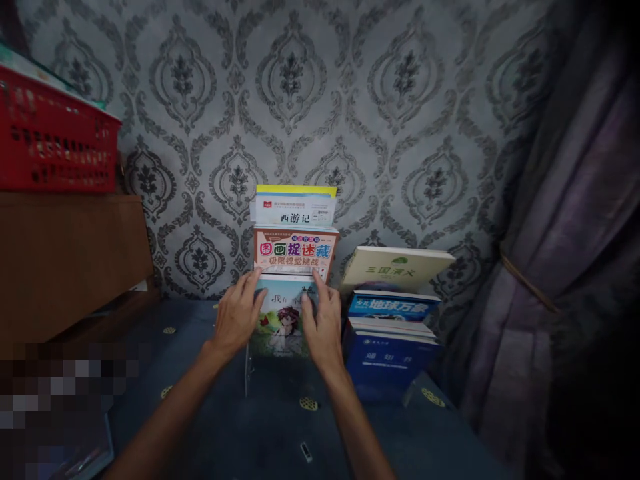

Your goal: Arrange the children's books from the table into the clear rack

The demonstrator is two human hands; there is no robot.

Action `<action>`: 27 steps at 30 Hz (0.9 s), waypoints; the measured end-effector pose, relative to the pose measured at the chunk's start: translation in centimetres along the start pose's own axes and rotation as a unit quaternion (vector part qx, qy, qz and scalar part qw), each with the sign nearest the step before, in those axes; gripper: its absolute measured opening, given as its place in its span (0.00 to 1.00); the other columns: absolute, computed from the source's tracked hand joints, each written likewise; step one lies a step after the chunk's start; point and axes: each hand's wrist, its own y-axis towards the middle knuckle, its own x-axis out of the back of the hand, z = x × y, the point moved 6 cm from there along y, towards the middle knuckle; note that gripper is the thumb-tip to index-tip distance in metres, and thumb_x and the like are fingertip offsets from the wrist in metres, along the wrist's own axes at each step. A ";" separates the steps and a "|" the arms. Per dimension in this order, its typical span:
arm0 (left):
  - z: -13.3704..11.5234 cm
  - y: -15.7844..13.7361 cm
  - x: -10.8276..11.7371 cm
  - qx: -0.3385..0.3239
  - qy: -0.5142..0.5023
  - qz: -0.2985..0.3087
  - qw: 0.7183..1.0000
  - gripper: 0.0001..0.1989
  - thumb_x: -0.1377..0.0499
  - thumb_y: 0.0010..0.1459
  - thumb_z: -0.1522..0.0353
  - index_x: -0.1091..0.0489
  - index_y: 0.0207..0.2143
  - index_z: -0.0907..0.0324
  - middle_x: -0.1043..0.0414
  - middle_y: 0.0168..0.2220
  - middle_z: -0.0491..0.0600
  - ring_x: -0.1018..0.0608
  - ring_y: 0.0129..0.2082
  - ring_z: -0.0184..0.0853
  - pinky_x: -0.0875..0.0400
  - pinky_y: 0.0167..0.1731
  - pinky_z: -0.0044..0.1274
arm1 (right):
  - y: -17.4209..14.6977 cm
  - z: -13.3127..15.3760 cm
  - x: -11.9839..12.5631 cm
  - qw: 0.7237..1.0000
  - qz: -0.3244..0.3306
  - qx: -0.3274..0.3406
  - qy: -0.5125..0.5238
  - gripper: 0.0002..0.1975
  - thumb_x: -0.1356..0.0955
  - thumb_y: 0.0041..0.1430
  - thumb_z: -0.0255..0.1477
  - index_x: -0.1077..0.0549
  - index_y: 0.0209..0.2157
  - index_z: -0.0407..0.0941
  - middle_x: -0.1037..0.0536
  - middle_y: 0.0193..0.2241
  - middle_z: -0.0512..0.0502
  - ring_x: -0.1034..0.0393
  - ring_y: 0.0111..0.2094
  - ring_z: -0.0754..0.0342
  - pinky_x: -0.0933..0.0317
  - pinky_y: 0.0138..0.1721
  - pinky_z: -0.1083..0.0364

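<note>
A picture book (280, 323) with a light blue-green cover and a drawn figure stands upright at the front of a stack. At its left edge, my left hand (237, 317) is closed on it, thumb on the cover and fingers along the side and top. My right hand (323, 327) grips the opposite edge the same way. Just behind stands an orange-and-white book (295, 250) with colourful lettering, close to the fingertips. Further back rise a white-covered book (295, 210) and a yellow-edged one (295, 190). What supports the stack's lower part is mostly hidden; a clear edge shows at left.
To the right stand a dark blue book (390, 370), a bright blue book (393, 307) and a cream book (395, 270). A red basket (60, 143) sits on a brown cabinet (70, 260) at left. A small object (306, 452) lies on the dark cloth (240, 440); a curtain (515, 360) hangs right.
</note>
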 end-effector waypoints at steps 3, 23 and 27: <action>0.2 0.3 0.0 0.011 0.005 -0.005 1.000 0.19 0.52 0.68 0.65 0.37 0.59 0.57 0.27 0.53 0.55 0.24 0.51 0.42 0.29 0.51 0.32 | 0.3 -0.2 0.0 1.000 0.027 0.011 -0.011 0.25 0.41 0.66 0.37 0.39 0.63 0.52 0.32 0.46 0.42 0.35 0.51 0.45 0.39 0.55 0.42; 2.0 0.2 0.4 0.129 -0.266 0.025 0.955 0.16 0.45 0.62 0.65 0.35 0.53 0.56 0.28 0.52 0.54 0.25 0.53 0.41 0.27 0.40 0.27 | 0.8 -1.6 0.3 0.992 0.012 -0.042 0.118 0.33 0.35 0.60 0.37 0.45 0.64 0.44 0.28 0.53 0.35 0.31 0.52 0.42 0.36 0.52 0.42; 1.8 0.3 0.8 0.120 -0.235 0.012 0.964 0.14 0.44 0.61 0.66 0.33 0.50 0.56 0.28 0.48 0.52 0.26 0.50 0.40 0.28 0.40 0.26 | 0.7 -2.3 0.0 0.986 -0.001 -0.074 0.151 0.27 0.34 0.59 0.38 0.37 0.58 0.44 0.26 0.50 0.35 0.29 0.50 0.43 0.35 0.51 0.43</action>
